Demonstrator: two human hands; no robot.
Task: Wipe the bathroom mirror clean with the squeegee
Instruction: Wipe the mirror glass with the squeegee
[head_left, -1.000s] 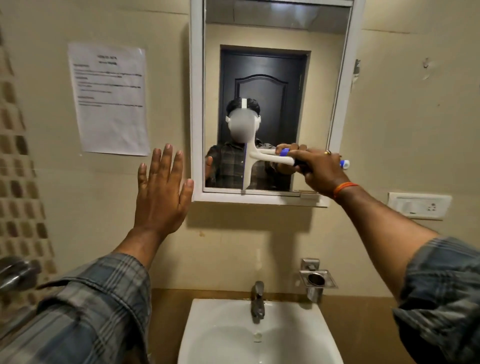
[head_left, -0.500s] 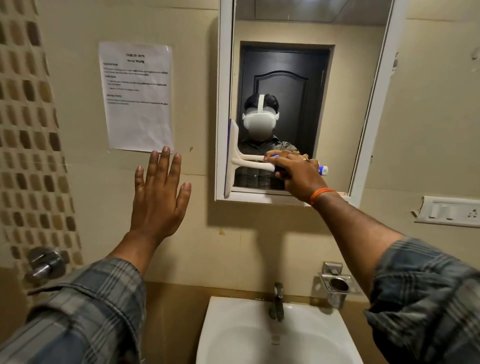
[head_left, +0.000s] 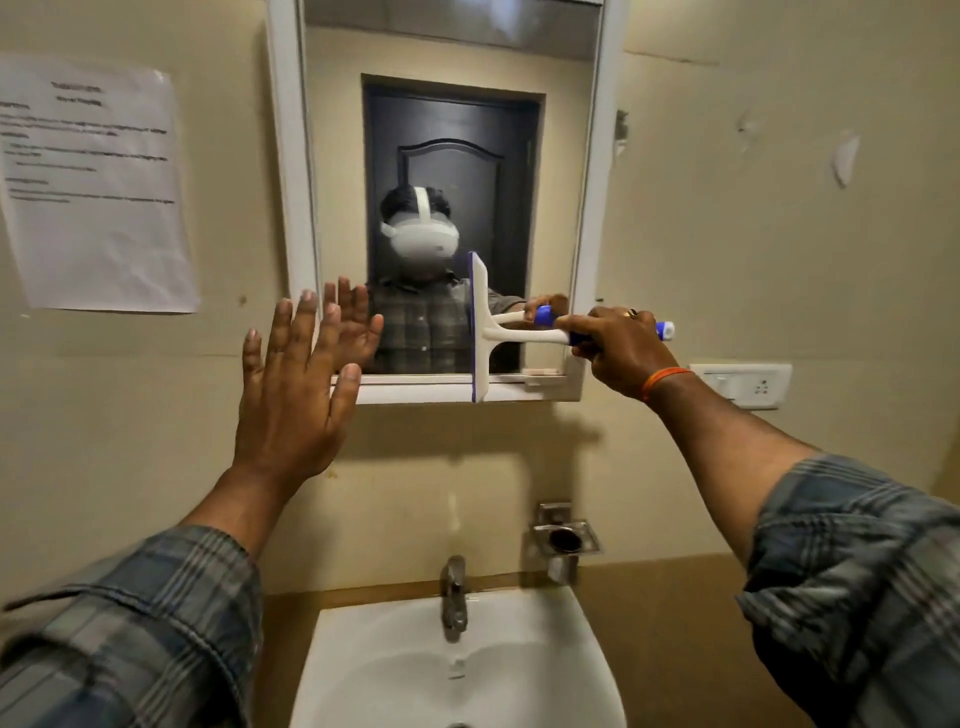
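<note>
Half a second ago the squeegee (head_left: 479, 327) blade stood at the mirror's (head_left: 447, 156) left edge; now it stands near the middle, low down, its bottom end over the mirror's lower frame. So one sideways wipe is going back across the glass. The right hand (head_left: 621, 345) has its fingers clenched around the handle. The left hand (head_left: 293, 395) is flat and released, by the mirror's lower left corner.

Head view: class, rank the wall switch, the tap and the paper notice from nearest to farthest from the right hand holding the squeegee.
1. Wall switch: just right of the right hand.
2. Tap: below, over the sink.
3. Paper notice: far left on the wall, beyond the mirror.
</note>
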